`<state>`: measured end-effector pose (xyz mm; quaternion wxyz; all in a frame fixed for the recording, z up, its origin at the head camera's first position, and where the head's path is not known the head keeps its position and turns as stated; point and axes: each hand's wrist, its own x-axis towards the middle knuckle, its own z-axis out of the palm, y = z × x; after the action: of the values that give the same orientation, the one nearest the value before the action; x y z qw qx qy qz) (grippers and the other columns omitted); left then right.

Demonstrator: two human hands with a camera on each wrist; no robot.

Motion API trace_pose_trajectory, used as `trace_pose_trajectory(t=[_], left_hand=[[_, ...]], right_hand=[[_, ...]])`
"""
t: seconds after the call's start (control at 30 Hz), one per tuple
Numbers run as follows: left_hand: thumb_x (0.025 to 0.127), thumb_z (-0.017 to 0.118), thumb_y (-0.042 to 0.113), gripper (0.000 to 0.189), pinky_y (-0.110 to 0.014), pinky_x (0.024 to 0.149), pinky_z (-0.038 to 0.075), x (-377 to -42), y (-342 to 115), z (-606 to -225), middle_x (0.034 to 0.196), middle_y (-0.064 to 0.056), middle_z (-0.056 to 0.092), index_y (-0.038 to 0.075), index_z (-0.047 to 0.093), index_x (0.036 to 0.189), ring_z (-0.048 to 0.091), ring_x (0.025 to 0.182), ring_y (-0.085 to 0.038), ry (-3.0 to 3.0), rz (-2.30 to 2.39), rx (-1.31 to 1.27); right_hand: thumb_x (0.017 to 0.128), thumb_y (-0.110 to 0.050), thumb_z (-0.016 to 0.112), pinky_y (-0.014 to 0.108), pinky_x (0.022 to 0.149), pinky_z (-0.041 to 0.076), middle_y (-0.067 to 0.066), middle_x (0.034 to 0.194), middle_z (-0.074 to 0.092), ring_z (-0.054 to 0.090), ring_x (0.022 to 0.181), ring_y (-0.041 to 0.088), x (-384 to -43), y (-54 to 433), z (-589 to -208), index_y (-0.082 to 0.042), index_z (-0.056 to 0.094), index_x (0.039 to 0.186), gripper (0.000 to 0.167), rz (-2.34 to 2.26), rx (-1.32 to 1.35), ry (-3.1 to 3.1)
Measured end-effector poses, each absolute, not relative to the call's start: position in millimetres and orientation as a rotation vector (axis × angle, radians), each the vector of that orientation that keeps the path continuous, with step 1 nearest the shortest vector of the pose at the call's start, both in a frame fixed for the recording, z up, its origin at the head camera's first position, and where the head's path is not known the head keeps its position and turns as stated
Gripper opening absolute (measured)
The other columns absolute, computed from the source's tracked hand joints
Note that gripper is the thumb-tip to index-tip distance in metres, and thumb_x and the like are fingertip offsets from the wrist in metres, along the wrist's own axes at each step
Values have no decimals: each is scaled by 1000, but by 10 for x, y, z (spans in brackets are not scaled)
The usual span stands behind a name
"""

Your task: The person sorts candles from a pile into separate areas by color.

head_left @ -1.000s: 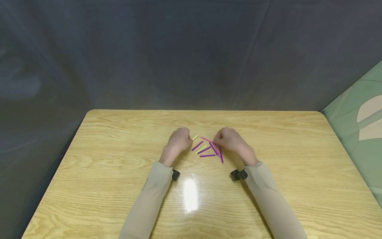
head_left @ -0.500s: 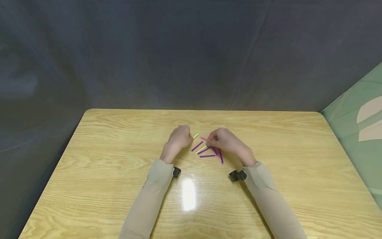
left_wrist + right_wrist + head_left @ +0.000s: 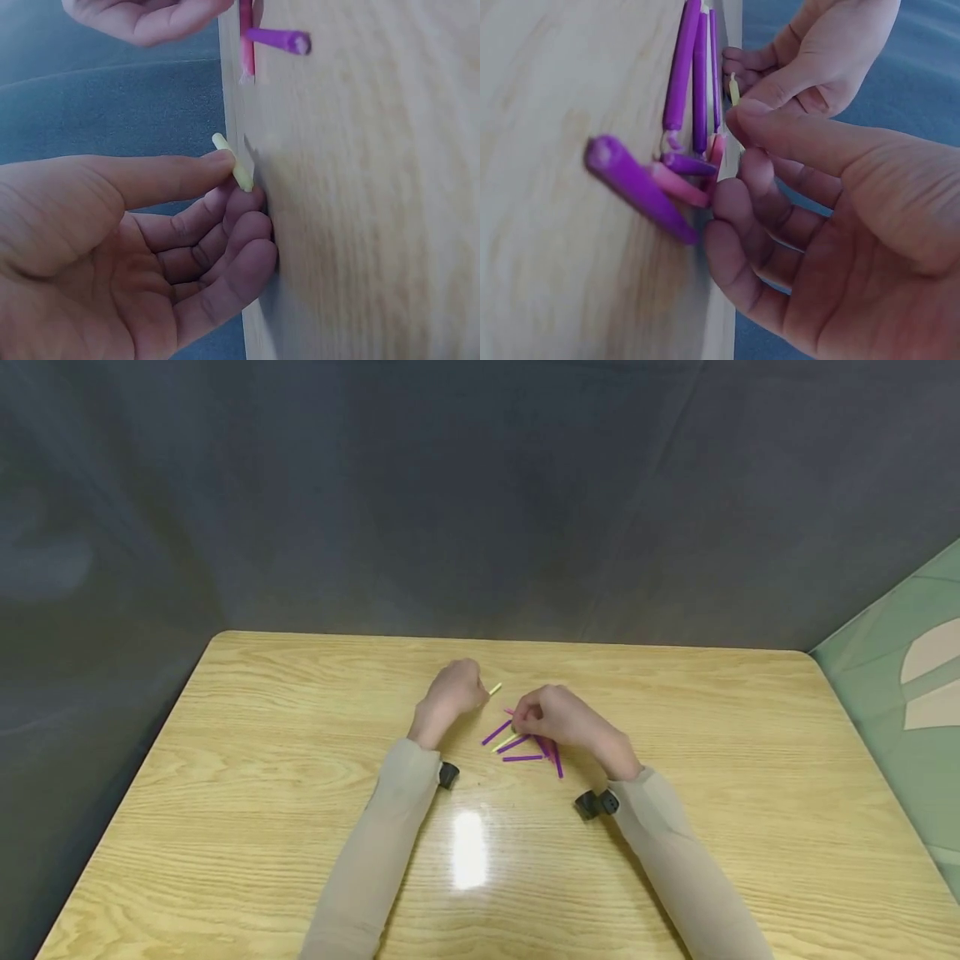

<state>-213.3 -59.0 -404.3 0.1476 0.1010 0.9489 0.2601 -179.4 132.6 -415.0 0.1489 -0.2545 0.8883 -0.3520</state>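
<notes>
My left hand (image 3: 453, 689) pinches a thin yellow candle (image 3: 234, 165) between thumb and index finger, its other fingers curled beneath. The candle's far end (image 3: 496, 689) sticks out past the fingertips in the head view. My right hand (image 3: 558, 718) hovers low over the loose candles, thumb and index finger brought together at the upper end of another yellow candle (image 3: 504, 743) on the table. I cannot tell whether these fingers grip it. Several purple candles (image 3: 522, 758) lie scattered around there. A pink candle (image 3: 247, 56) is partly hidden under my right hand in the head view.
The candles lie on a wood-grain table (image 3: 262, 777), near its middle. Its back edge meets a dark curtain (image 3: 450, 510). A green patterned panel (image 3: 900, 710) stands at the right. Small black cameras (image 3: 448, 775) sit at both wrists.
My left hand has moved away from me, carrying the yellow candle. My right hand has shifted left across the candles, from the pink one to the upper end of the yellow one.
</notes>
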Motion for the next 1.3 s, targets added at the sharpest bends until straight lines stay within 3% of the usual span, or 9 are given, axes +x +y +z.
trace_pose_trajectory(t=[0.33,1.3], left_hand=[[86,70,10,35,-25,46,31,-2200,-629,-4082,56,1,43,10,49,58,37,50,-12,2672,779,250],[82,63,4,34,-27,48,32,-2394,-466,-4051,51,1,38,12,43,57,37,48,-15,2683,742,349]], right_hand=[[87,-10,72,24,56,37,-6,62,52,43,58,9,-1821,1262,-4263,-10,72,82,5,-949,-818,2518],[88,-11,70,24,58,40,-7,65,53,45,58,7,-1840,1326,-4249,-11,72,82,7,-895,-969,2535]])
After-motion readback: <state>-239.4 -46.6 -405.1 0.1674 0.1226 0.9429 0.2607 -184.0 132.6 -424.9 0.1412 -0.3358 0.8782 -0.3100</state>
